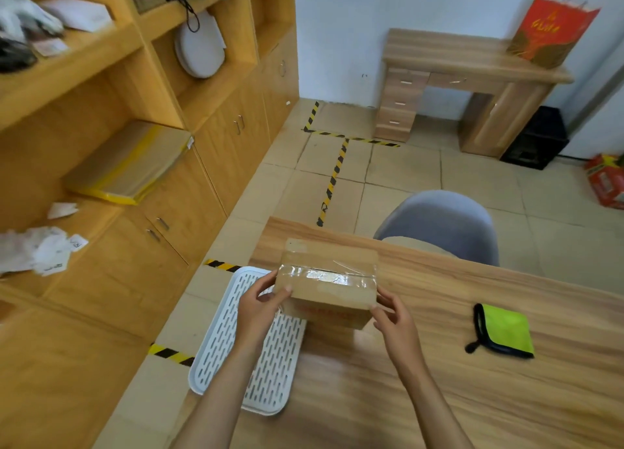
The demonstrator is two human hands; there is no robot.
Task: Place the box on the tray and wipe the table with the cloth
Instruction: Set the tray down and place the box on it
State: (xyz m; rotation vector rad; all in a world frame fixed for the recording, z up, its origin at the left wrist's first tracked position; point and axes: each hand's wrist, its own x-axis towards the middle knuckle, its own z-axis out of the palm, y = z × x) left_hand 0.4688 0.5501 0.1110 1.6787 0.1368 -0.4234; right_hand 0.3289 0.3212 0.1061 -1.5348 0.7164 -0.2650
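At the far left stands a yellow-wood shelving unit (141, 87) with cupboard doors below, loose papers and a flat taped parcel lying on its shelves. Next comes the white slotted plastic tray (233, 354), lying on the left end of the wood-grain counter (472, 398) and jutting out past its edge. The left hand (260, 305) hangs above the tray, thumb and fingers pinching the left end of the brown cardboard box sealed with clear tape (329, 280). The box is raised, tilted a little, its left part over the tray's near-right corner and the rest over bare counter. The right hand (393, 320) pinches the box's right end, fingers curled on its lower corner. Further right, well apart from the box, a folded lime-green cloth with black trim (504, 330) lies flat on the counter. Beyond the counter's far edge sits a grey shell chair (442, 219).
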